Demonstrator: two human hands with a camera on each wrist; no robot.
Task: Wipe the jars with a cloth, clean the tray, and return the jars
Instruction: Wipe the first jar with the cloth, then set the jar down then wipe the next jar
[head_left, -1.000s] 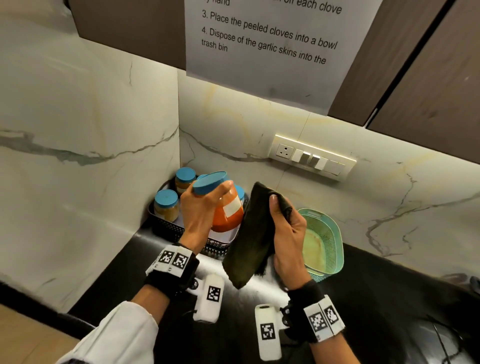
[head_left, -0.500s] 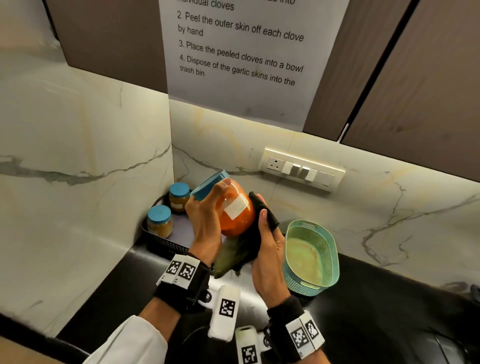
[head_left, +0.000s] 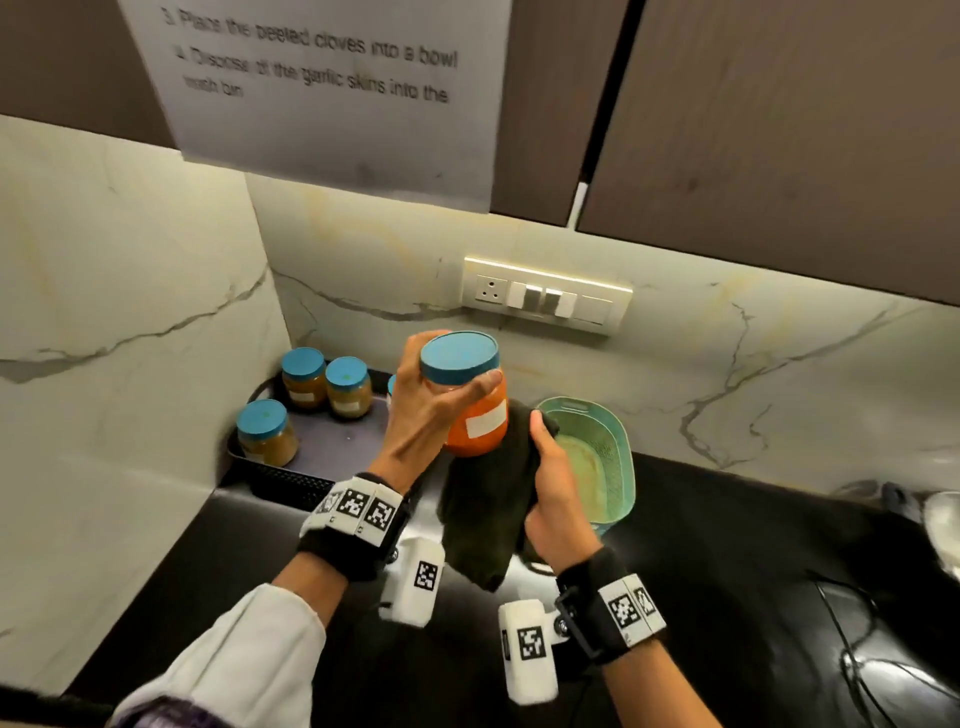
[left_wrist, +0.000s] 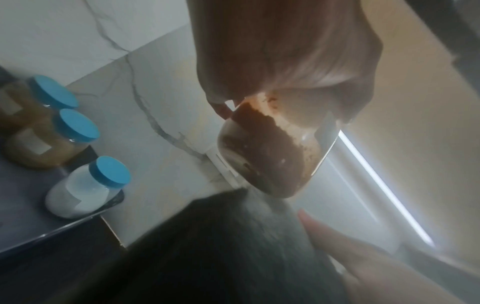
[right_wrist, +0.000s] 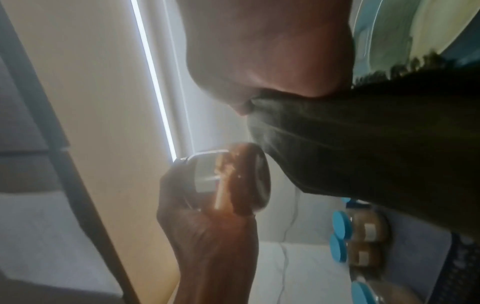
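My left hand (head_left: 434, 400) grips a jar of orange-red paste (head_left: 478, 421) just below its blue lid, holding it in the air over the counter. My right hand (head_left: 550, 467) holds a dark cloth (head_left: 485, 504) bunched against the jar's right side and bottom. In the left wrist view the jar's base (left_wrist: 265, 156) shows above the cloth (left_wrist: 221, 246). The right wrist view shows the jar (right_wrist: 233, 181) beside the cloth (right_wrist: 363, 144). A dark tray (head_left: 280, 480) in the corner holds three brown blue-lidded jars (head_left: 306, 379) and a white one (left_wrist: 85, 187).
A teal oval basket (head_left: 618, 457) with a pale cloth inside stands on the black counter right of my hands. Marble walls close the corner at left and back. A switch panel (head_left: 545, 299) sits on the back wall. Cables lie at the far right.
The left hand has turned the jar from tilted to nearly upright, lid toward me. The cloth, first held apart, is now pressed against the jar's side and bottom.
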